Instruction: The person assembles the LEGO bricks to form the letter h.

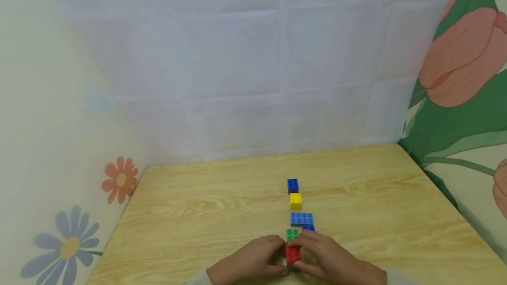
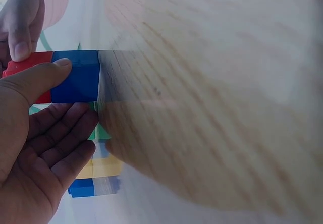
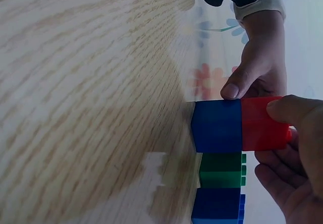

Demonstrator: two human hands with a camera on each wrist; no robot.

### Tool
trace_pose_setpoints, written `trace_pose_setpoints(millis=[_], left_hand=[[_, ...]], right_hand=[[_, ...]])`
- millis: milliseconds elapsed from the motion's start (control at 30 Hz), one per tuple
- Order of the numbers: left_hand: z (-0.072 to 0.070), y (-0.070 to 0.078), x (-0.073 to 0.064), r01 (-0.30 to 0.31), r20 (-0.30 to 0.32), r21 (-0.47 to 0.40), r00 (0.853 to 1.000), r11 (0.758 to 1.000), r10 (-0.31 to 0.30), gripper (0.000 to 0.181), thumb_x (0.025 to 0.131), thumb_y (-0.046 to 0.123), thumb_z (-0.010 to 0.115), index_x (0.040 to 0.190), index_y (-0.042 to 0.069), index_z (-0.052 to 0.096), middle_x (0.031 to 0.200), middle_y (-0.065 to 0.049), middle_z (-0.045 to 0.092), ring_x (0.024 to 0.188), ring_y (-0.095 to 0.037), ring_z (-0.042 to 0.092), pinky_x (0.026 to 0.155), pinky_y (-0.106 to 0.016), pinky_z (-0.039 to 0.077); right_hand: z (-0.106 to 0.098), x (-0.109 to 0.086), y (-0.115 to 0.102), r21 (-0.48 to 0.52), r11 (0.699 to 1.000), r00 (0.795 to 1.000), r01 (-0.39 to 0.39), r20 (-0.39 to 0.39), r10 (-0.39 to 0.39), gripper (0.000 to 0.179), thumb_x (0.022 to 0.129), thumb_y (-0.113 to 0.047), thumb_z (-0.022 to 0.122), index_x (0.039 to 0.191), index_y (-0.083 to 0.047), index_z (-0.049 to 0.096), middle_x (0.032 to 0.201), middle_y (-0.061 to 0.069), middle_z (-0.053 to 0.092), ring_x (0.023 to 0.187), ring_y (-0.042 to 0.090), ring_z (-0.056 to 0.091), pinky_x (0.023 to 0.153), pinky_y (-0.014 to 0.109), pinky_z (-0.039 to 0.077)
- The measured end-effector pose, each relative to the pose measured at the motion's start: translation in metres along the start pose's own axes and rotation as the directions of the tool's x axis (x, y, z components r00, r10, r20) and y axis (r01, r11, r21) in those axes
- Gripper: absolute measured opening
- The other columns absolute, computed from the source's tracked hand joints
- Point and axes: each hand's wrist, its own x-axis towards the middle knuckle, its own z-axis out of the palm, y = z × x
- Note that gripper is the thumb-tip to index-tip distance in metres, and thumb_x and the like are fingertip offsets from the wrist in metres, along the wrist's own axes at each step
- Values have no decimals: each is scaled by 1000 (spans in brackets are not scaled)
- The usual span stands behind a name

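A red brick (image 1: 293, 254) sits on top of a blue brick (image 3: 218, 127) close to the table's near edge. My right hand (image 1: 330, 256) pinches the red brick between thumb and fingers. From the other side, my left hand (image 1: 253, 258) holds the blue brick, its thumb lying against the face in the left wrist view. Just beyond the pair stands a green brick (image 1: 292, 234), partly covered by the right fingers. Another blue brick (image 1: 308, 228) shows beside the green one, half hidden behind the right hand.
Farther back, a lighter blue long brick (image 1: 302, 219), a yellow brick (image 1: 295, 200) and a small dark blue brick (image 1: 292, 185) stand in a rough line on the wood-grain table (image 1: 190, 214). A white sheet (image 1: 237, 78) rises behind; flowered panels flank both sides.
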Motion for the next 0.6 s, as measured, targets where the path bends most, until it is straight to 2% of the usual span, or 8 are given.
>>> trace_pose_setpoints(millis=[400,600], left_hand=[[0,1,0,12,21,-11,1000,1000,-11,31,87,39,73,112,21,64,101,19,59,86,7,52,77,-17,50],[0,-1,-1,-14,9,2,1000,1000,14,33,88,39,72,113,20,64,104,18,59,91,7,53,80,-17,50]], right_hand=[[5,-3,1,52,999,997,16,-71,-13,36,92,-31,69,125,-19,61,115,-14,59,101,2,57,80,26,55],[6,-4,2,-10,995,982,102,-157,-103,40,91,-31,70,127,-17,60,117,-9,59,103,6,59,80,26,56]])
